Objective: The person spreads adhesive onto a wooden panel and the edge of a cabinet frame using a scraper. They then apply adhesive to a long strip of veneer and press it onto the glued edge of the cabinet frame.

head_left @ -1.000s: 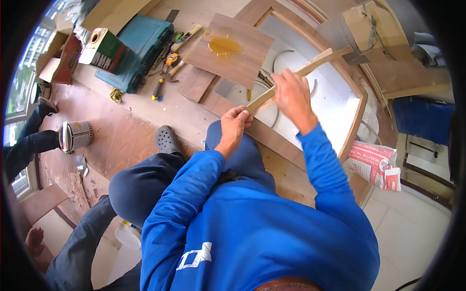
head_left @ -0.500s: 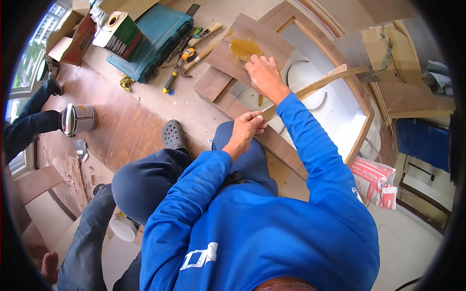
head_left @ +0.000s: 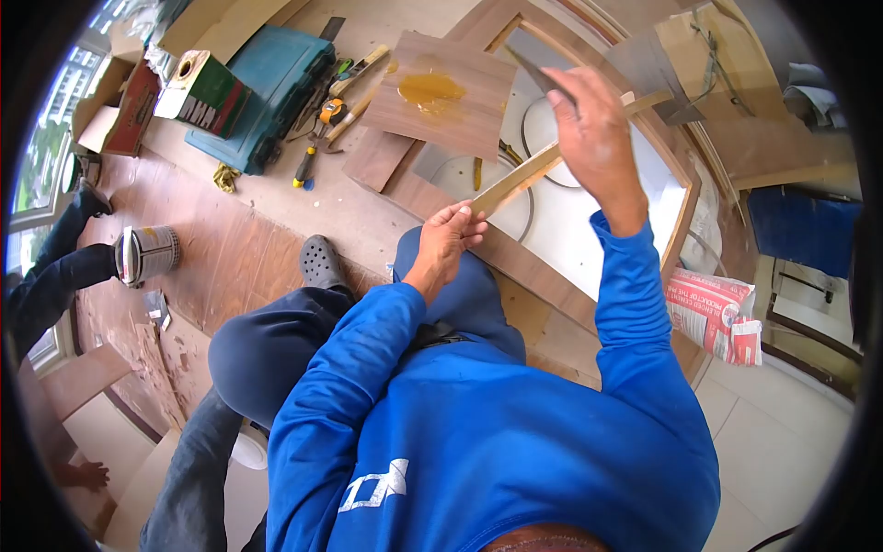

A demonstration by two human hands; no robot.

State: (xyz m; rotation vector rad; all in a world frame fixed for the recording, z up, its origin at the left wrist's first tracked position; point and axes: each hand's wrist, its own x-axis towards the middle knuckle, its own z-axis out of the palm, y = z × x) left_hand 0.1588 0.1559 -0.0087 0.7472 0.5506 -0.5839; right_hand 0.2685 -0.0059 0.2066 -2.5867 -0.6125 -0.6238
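In the head view, the left hand (head_left: 448, 237) is closed around the near end of a long, thin wooden strip (head_left: 515, 180), thumb and fingertips pinching it just above the person's raised knee. The strip's long axis runs from that grip up and to the right, away from the body, and its far end reaches past the right hand toward the grey board leaning at the upper right. It is held in the air over the white panel (head_left: 635, 198) that sits inside a brown wooden frame (head_left: 515, 262) on the floor.

The right hand (head_left: 593, 129) is raised above the strip's far half, fingers curled around a flat, dark grey scraper-like blade (head_left: 538, 66) whose tip points up and to the left; the hand crosses in front of the strip, and whether it touches the strip cannot be told.

Just left of the blade lies a square plywood board (head_left: 441, 92) with a puddle of amber glue (head_left: 430, 88) on it. Further left are a teal tool case (head_left: 262, 92), a tape measure (head_left: 326, 112) and a screwdriver (head_left: 302, 170), and a green and white glue can (head_left: 198, 90) lying on its side. A metal tin (head_left: 147, 255) lies at the left, beside another person's dark-sleeved arm (head_left: 51, 276). A printed sack (head_left: 717, 313) rests at the right of the frame.
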